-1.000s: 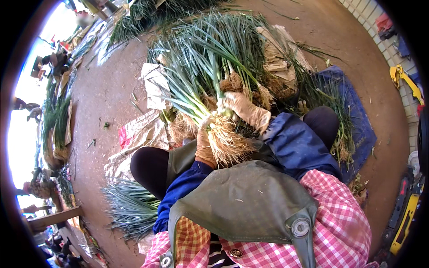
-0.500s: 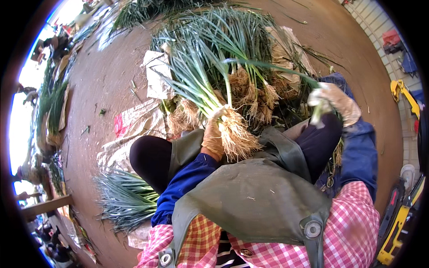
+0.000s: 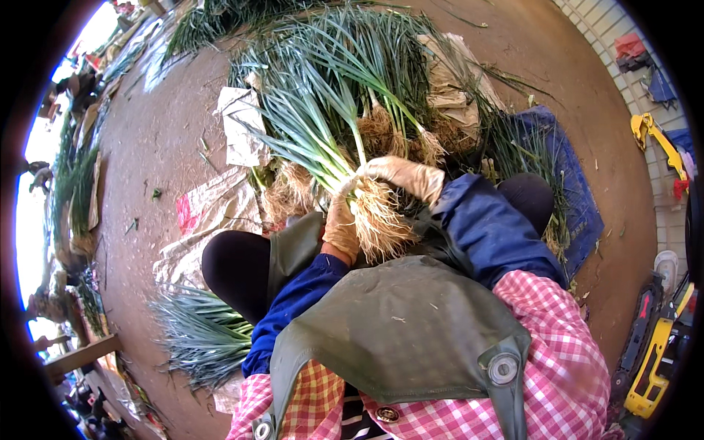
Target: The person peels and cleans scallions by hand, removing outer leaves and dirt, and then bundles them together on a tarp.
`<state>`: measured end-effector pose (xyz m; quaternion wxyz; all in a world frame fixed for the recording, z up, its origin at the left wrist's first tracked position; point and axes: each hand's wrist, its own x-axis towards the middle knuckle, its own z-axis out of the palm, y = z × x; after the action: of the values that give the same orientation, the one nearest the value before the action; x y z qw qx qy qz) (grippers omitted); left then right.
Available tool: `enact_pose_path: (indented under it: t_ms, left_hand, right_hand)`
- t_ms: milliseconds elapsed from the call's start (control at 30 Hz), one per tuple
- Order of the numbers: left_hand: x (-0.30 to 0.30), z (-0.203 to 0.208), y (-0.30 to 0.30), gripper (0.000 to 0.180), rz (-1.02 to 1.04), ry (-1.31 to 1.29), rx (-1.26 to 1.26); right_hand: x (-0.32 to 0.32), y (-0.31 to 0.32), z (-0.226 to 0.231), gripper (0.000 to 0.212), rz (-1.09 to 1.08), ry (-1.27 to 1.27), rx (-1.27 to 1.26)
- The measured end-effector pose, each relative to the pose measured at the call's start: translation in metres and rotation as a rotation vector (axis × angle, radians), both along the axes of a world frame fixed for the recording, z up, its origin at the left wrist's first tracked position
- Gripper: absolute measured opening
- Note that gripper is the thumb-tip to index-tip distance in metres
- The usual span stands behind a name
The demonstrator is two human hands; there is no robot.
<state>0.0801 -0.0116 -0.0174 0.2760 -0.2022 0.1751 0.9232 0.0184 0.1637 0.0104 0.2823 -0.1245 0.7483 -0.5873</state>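
Observation:
My left hand point(image 3: 341, 224), in a tan glove, is closed round a bunch of green onions point(image 3: 334, 158) just above its roots. The pale, stringy roots point(image 3: 381, 220) hang toward my lap, and the long leaves fan out away from me to the upper left. My gloved right hand point(image 3: 403, 176) reaches across to the same bunch, its fingers curled in at the white stalks beside my left hand. Its fingertips are partly hidden. Just beyond lies a large heap of green onions point(image 3: 403, 73), with brown roots point(image 3: 378, 128) toward me.
Another pile of green onions point(image 3: 202, 337) lies by my left knee. Paper sacking point(image 3: 202, 213) is spread on the brown floor point(image 3: 154, 110). A blue sheet point(image 3: 579, 213) with loose leaves lies past my right knee. A yellow toy digger point(image 3: 653, 367) stands at the right edge.
My right hand has come from beside my right knee, where it held a stalk or leaf, over to the bunch. My left hand still grips the bunch in nearly the same place.

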Motion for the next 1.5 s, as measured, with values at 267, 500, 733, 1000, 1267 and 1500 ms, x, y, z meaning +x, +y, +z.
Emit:
enact_pose_path:
  t_ms: [267,500,733,1000,1267,1500]
  left_hand:
    - [0.008,0.022,0.001,0.027,0.066,-0.046,-0.006]
    - [0.0,0.033,0.008,0.046,-0.062,-0.003,0.114]
    - [-0.003,0.013,0.01,0.04,-0.068,-0.011,0.173]
    - [-0.002,-0.019,0.012,0.03,0.124,-0.038,-0.015]
    - [-0.001,0.003,0.013,0.026,0.058,-0.04,-0.075]
    - [-0.003,-0.002,0.007,0.026,0.076,-0.057,-0.091]
  right_hand:
    - [0.012,-0.026,0.01,0.033,0.133,0.414,0.745]
    - [-0.054,0.033,0.004,0.028,-0.219,0.366,0.875]
    - [-0.082,0.069,-0.028,0.034,-0.449,0.203,0.938]
    - [-0.044,-0.005,-0.03,0.019,-0.083,0.02,0.306]
    - [-0.099,-0.041,-0.017,0.044,-0.179,0.029,0.569]
    - [-0.103,-0.022,-0.013,0.025,-0.211,-0.449,0.017]
